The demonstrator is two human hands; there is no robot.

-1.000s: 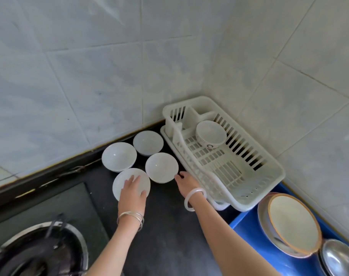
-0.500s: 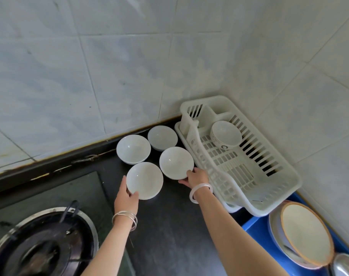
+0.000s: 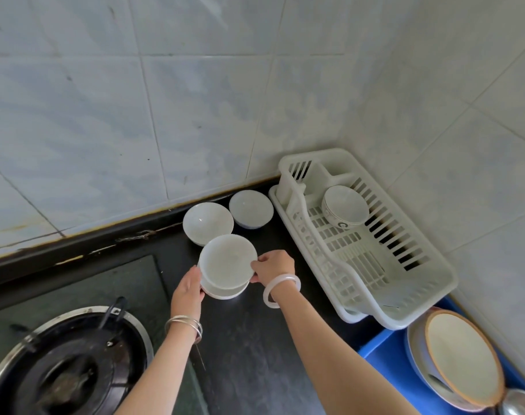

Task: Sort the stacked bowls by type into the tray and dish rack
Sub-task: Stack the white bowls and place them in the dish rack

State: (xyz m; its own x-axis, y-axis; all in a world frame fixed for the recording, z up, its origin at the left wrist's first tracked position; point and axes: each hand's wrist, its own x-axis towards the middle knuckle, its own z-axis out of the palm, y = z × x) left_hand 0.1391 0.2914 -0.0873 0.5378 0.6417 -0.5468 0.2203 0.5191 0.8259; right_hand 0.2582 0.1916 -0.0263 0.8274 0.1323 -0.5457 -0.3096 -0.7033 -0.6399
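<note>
At the lower left a gas burner [image 3: 66, 363] with its metal ring sits in the dark bench [image 3: 255, 354], which runs back to the tiled wall [image 3: 165, 115]. The left hand [image 3: 188, 290], with silver bangles [image 3: 183, 323] on the wrist, is cupped round the left side of the lower bowl [image 3: 225, 290], thumb up along its edge and fingers tucked out of sight behind it. Nested on top of that is the upper bowl [image 3: 227, 260], plain white like the one beneath; whether it is fully seated cannot be told. Behind this pair, near the wall, two more white bowls stand on the bench: the rear left bowl [image 3: 208, 223], partly overlapped by the stacked pair, and the rear right bowl [image 3: 250, 208] just beside it. The right hand [image 3: 274, 266], with a white bracelet [image 3: 280, 290] on the wrist, pinches the right rim of the upper bowl with curled fingers. To the right, in the corner, stands the white dish rack [image 3: 405, 280], and in its rear part is a printed bowl [image 3: 345, 209] with dark lettering on its side. Nearer and further right, a blue tray [image 3: 378, 351] holds a brown-rimmed dish [image 3: 462, 357] on top of other dishes, with a shiny metal piece [image 3: 521, 402] at the corner of the view.
</note>
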